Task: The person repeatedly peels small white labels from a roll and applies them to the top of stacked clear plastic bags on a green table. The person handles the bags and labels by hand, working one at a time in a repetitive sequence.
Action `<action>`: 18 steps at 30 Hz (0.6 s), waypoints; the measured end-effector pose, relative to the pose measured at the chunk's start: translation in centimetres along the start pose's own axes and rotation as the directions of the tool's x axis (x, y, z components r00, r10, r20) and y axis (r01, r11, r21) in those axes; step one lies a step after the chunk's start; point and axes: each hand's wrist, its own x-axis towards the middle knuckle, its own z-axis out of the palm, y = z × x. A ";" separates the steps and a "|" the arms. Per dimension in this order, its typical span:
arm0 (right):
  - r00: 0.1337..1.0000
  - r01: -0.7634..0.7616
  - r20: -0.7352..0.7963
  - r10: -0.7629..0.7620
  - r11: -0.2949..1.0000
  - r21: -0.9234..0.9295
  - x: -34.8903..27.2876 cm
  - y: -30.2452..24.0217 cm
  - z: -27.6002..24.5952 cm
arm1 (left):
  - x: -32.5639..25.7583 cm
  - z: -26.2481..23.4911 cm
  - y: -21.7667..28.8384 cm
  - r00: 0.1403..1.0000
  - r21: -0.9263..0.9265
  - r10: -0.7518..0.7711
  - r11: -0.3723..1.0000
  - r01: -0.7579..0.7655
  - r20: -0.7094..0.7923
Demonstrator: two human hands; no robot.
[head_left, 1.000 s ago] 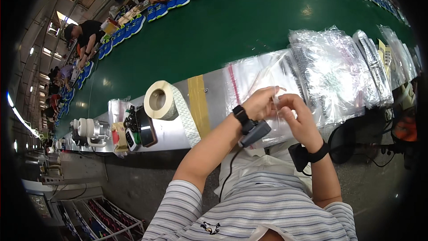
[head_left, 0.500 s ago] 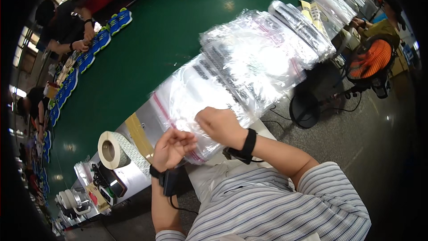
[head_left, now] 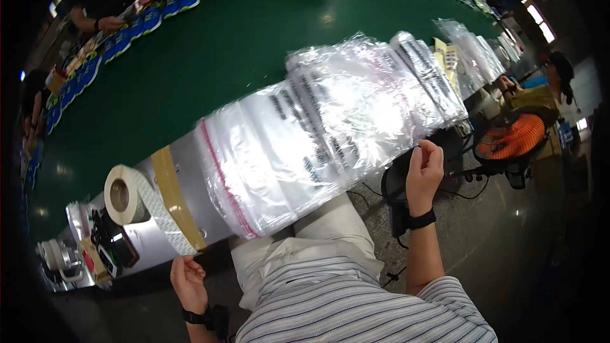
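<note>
My left hand [head_left: 189, 284] is low on the left, palm partly up and fingers loosely bent. Its fingertips are just below the loose end of a white patterned label strip [head_left: 166, 219], which runs from a label roll [head_left: 125, 195]; whether they touch is unclear. Raised at the right is my right hand [head_left: 424, 178], its fingers loosely curled and the thumb slightly apart. Nothing shows in it. It is beside the near right edge of overlapping clear plastic bags [head_left: 279, 152] with dark print and red strips, which lie flat in front of me.
Brown tape [head_left: 173, 197] crosses the metal surface beside the roll. Farther left lie a dark device [head_left: 121, 251] and a tape dispenser [head_left: 60, 260]. Across the green table [head_left: 254, 32], people handle blue shoe-shaped pieces [head_left: 143, 22]. An orange fan [head_left: 511, 136] stands at right.
Both hands have left the bags: my left went down and left toward the label strip, my right out to the right. The view has shifted, and the bags now lie uncovered.
</note>
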 end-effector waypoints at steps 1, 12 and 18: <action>0.997 0.052 0.059 -0.056 0.996 0.066 -0.6 -1.5 0.6 | -0.9 -3.4 -1.1 0.990 0.070 0.047 0.997 -0.038 -0.133; 0.146 -0.103 0.751 -0.644 0.745 0.659 -10.5 -18.5 8.3 | -0.8 4.6 -0.1 0.985 0.063 -0.086 0.995 0.077 0.152; -0.167 -0.625 0.841 -0.515 0.715 0.314 -12.3 -18.8 10.0 | -1.4 8.9 2.2 0.991 -0.248 0.039 0.969 -0.007 0.124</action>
